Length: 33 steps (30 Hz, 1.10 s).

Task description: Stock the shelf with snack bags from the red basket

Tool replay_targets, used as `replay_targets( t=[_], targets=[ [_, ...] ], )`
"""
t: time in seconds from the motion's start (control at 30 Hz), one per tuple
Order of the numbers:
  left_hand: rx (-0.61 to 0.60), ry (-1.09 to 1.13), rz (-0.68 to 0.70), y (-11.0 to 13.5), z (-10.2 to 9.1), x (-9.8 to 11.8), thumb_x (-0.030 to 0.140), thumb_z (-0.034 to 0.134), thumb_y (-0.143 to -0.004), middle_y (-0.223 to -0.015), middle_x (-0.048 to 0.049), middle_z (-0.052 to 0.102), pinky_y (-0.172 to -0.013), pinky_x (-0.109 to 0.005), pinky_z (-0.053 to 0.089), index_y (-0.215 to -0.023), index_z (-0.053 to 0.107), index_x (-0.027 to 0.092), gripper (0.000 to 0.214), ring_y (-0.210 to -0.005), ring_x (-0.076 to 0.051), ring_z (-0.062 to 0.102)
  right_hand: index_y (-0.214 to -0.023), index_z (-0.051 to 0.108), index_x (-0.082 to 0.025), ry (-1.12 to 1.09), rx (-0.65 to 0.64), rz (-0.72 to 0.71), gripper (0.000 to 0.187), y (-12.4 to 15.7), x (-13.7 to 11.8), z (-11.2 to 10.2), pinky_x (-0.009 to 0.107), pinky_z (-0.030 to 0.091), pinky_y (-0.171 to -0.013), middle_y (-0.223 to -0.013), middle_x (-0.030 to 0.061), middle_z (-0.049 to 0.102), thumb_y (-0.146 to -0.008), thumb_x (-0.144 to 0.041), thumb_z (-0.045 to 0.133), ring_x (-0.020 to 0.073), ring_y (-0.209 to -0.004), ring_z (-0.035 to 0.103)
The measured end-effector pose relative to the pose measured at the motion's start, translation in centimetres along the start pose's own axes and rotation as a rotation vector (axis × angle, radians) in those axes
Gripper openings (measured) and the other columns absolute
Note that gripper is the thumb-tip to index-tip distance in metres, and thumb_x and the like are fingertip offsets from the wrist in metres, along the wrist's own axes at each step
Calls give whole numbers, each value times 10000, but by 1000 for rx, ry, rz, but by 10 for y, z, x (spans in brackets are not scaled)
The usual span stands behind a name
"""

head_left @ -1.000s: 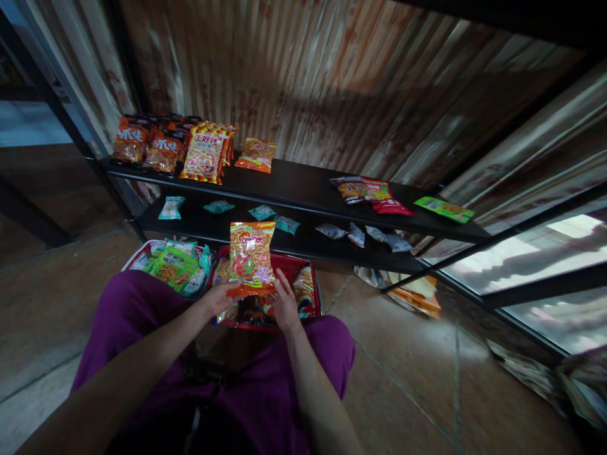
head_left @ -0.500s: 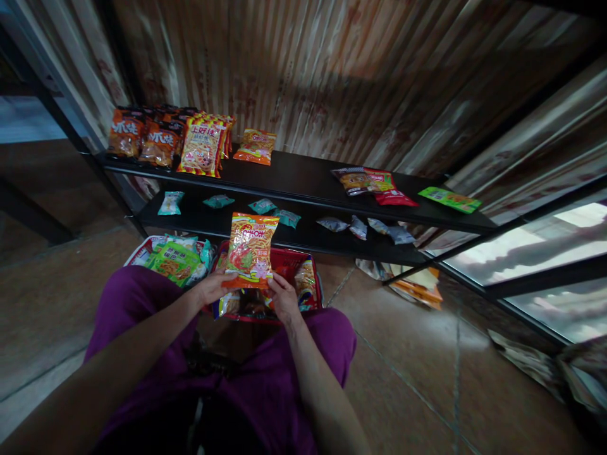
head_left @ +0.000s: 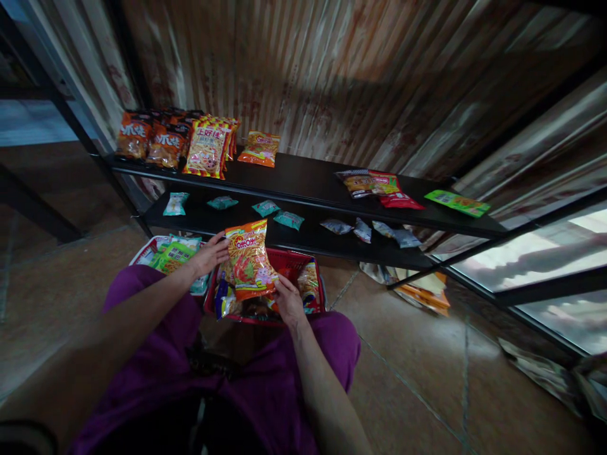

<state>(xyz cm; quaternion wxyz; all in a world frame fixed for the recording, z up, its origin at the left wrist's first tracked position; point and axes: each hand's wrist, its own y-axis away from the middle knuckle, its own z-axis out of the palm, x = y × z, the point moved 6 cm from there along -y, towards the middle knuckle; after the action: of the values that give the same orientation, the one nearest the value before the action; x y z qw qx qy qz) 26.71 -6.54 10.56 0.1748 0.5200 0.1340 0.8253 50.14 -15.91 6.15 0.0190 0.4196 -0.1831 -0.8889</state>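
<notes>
I hold an orange snack bag (head_left: pixel 249 259) upright over a red basket (head_left: pixel 310 309) on the floor. My right hand (head_left: pixel 287 300) pinches the bag's lower right corner. My left hand (head_left: pixel 211 253) grips its upper left edge, fingers curled on it. The basket holds more snack packets. A matching orange bag (head_left: pixel 260 147) lies on the upper black shelf (head_left: pixel 303 180), beside rows of orange and yellow bags (head_left: pixel 175 138).
A second basket (head_left: pixel 147 249) with green packets (head_left: pixel 176 254) sits left of the red one. The lower shelf (head_left: pixel 313 237) carries small teal and grey packets. Red and green packets lie at the upper shelf's right. Flat packaging (head_left: pixel 422 287) lies on the tiled floor under the shelves.
My left hand slid from the bag's bottom edge up to its upper left side. The bag tilted leftward and came down slightly toward the red basket.
</notes>
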Motion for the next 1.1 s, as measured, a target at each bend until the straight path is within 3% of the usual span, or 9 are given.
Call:
replay_targets(
  t=[0.17, 0.23, 0.33, 0.47, 0.6, 0.77, 0.87, 1.03, 1.1],
  targets=[
    [43, -386, 199, -19, 12, 58, 321, 830, -569, -1188, -103, 624, -933, -333, 434, -1303, 486, 225, 816, -1074, -211, 591, -837, 724, -203, -22, -33, 17, 333, 0, -5, 1, 229, 537, -665, -813, 1, 749, -527, -231, 843, 122, -696, 669],
    [0, -491, 265, -22, 23, 70, 361, 813, -579, -1239, -110, 598, -918, -315, 436, -1260, 541, 215, 748, -1104, -217, 572, -834, 723, -210, -20, -37, 23, 326, -1, -7, 0, 242, 538, -683, -822, -3, 750, -531, -229, 841, 124, -698, 670],
    [-131, -651, 230, -25, 43, 73, 432, 763, -619, -1081, -88, 683, -830, -293, 466, -1099, 663, 189, 548, -986, -216, 621, -835, 722, -215, -11, -55, 21, 317, 0, -9, -1, 251, 534, -703, -822, -10, 749, -539, -230, 836, 124, -704, 668],
    [-183, -860, 202, -29, 58, 73, 473, 732, -631, -813, -48, 721, -671, -258, 465, -879, 737, 183, 382, -762, -191, 639, -836, 724, -215, -1, -72, 0, 298, 0, -12, -2, 251, 527, -733, -843, -11, 749, -556, -220, 824, 127, -741, 668],
    [-217, -781, 125, -33, 67, 66, 446, 739, -622, -709, -24, 700, -579, -246, 450, -837, 727, 184, 339, -626, -157, 612, -822, 721, -217, 5, -76, -9, 267, -1, -14, -3, 264, 528, -742, -823, -13, 749, -570, -208, 809, 131, -732, 669],
    [-232, -634, 111, -38, 72, 63, 353, 766, -594, -714, -12, 689, -590, -244, 459, -904, 696, 186, 359, -604, -137, 609, -815, 716, -212, -25, -88, 1, 271, -4, -18, -1, 251, 528, -726, -803, -10, 750, -561, -201, 808, 125, -711, 669],
    [-255, -638, 88, -39, 75, 63, 371, 759, -603, -670, -16, 672, -557, -246, 451, -840, 689, 172, 317, -568, -135, 595, -821, 712, -218, -19, -103, 10, 274, -6, -19, 2, 241, 528, -711, -798, -20, 748, -563, -209, 806, 118, -700, 665],
    [-16, -544, 201, -37, 75, 70, 268, 767, -569, -534, 38, 580, -499, -207, 405, -639, 572, 170, 230, -484, -93, 525, -823, 706, -217, -35, -98, -40, 226, -9, -22, 4, 230, 519, -694, -788, -24, 738, -610, -212, 782, 109, -694, 652],
    [20, -479, 243, -35, 79, 70, 255, 760, -569, -534, 47, 567, -504, -203, 408, -626, 543, 172, 239, -486, -86, 518, -818, 701, -219, -61, -76, -68, 219, -11, -24, 3, 236, 519, -700, -779, -27, 734, -614, -214, 780, 109, -694, 650]
  ],
)
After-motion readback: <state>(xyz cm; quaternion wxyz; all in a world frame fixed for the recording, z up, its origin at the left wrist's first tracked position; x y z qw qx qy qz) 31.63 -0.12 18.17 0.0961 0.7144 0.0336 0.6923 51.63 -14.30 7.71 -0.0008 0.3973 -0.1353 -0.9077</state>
